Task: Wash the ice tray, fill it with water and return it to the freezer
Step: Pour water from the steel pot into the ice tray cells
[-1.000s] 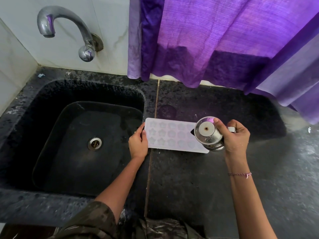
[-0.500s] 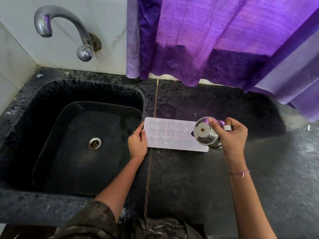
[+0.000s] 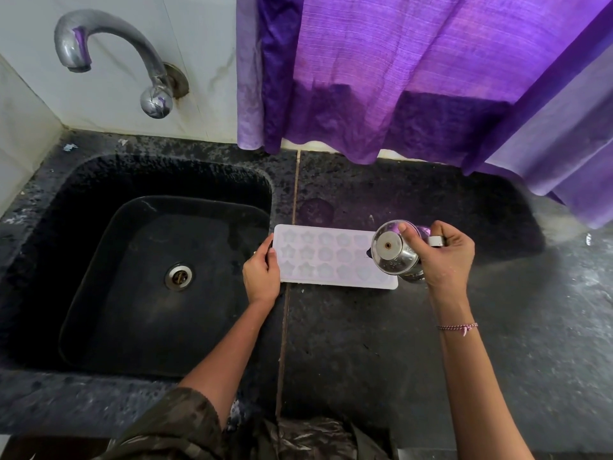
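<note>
A kitchen corner of white wall tiles (image 3: pixel 205 44), where a purple fabric curtain (image 3: pixel 414 78) hangs down to the back edge of a dark, speckled stone worktop (image 3: pixel 365 343). A deep black rectangular sink (image 3: pixel 49 393) is set into the worktop's left side, with a round metal drain (image 3: pixel 179 276) at its bottom and a curved chrome tap (image 3: pixel 156 74) fixed to the wall above it.

A pale, rectangular plastic ice tray with star- and flower-shaped cells (image 3: pixel 331 257) lies flat on the worktop just right of the sink, between the person's hands. The left hand (image 3: pixel 262 273) grips the tray's left short end, thumb lying on its top face, fingers curled at the edge. The right hand (image 3: pixel 446 257) is closed around a shiny round steel vessel (image 3: pixel 393 252), held tipped on its side above the tray's right end, its base turned towards the camera and the thumb pressed across it. Whether water is leaving the vessel cannot be told. A pink beaded bracelet (image 3: pixel 457 327) circles the right wrist.
</note>
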`<state>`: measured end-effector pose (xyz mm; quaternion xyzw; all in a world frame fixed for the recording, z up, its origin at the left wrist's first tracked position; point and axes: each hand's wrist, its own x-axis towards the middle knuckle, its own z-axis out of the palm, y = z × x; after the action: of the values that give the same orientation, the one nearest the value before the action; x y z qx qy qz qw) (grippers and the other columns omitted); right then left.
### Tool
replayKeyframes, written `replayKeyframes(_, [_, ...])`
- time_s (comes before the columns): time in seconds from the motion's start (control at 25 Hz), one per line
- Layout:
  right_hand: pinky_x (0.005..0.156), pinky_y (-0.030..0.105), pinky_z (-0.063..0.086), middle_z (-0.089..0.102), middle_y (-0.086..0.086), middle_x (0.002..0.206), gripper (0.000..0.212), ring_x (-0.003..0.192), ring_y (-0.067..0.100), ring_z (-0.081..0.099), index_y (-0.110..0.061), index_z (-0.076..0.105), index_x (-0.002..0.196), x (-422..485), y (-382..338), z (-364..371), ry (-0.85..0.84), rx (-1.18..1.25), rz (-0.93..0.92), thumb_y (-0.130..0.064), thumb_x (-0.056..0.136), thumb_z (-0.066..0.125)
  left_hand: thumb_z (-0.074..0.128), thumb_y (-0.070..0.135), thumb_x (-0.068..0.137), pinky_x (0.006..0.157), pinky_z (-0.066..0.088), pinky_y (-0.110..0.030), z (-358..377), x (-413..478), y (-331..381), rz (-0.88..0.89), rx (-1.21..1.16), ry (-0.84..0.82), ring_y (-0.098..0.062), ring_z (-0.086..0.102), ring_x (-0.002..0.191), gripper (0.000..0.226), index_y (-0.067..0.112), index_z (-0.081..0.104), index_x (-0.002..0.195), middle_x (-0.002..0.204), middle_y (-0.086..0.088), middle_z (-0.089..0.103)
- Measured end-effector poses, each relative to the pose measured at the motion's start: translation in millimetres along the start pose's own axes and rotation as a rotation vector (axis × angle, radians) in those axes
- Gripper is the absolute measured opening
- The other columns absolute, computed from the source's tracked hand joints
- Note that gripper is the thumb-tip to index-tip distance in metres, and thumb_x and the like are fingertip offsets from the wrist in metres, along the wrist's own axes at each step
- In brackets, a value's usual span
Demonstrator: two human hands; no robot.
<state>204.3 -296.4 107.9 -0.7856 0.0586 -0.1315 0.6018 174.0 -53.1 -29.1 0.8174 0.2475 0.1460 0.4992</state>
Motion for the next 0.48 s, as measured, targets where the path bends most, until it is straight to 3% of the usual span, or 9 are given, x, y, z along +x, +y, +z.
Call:
replayKeyframes(0.28, [0.048, 0.018, 0.029, 0.027, -0.012, 0.045, 0.055, 0.053, 0.011, 0.026, -0.015, 0.028, 0.053, 5.6, 3.2, -6.0, 0.055, 0.162, 0.101, -0.012, 0.072, 0.08, 0.045, 0.011, 0.096, 0.057, 0.036, -0.024, 1.1, -0.2, -1.6, -0.001, -0.006, 0.008, -0.007, 0.046, 0.054, 0.035, 0.018, 0.06, 0.127, 0.072, -0.009, 0.063])
replayKeyframes(0.48, [0.049, 0.022, 0.032, 0.033, -0.009, 0.048, 0.051, 0.051, 0.009, 0.032, -0.017, 0.031, 0.054, 11.5, 12.0, -14.5, 0.097, 0.276, 0.171, -0.01, 0.074, 0.078, 0.044, 0.011, 0.095, 0.058, 0.037, -0.025, 1.6, 0.6, -1.9, 0.01, 0.008, 0.011, -0.011, 0.047, 0.054, 0.036, 0.018, 0.06, 0.127, 0.068, -0.007, 0.062])
